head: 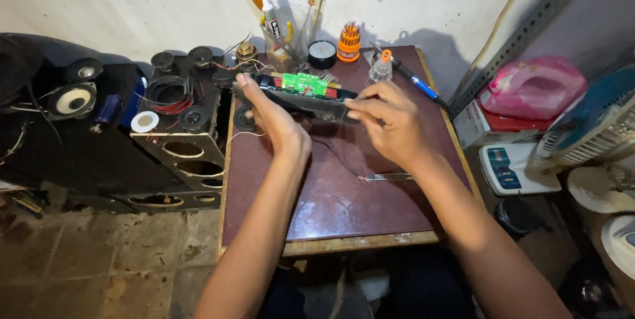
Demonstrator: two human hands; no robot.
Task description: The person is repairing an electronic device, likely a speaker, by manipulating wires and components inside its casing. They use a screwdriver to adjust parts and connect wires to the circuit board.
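I hold a long black device shell (311,102) above a small maroon-topped table (331,206), an open side up with a green circuit board (305,83) showing inside. My left hand (274,117) grips its left end, fingers up along the edge. My right hand (389,120) grips its right end, thumb and fingers pinching the casing. Thin wires trail from the shell down toward the table.
Screwdrivers and a glue tube stand in a holder (284,24) at the table's back, by an orange bit set (348,42) and a soldering iron (413,81). A metal blade (387,177) lies on the table. Black speaker boxes (178,127) stand left; a fan (589,127) and pink bag (532,87) right.
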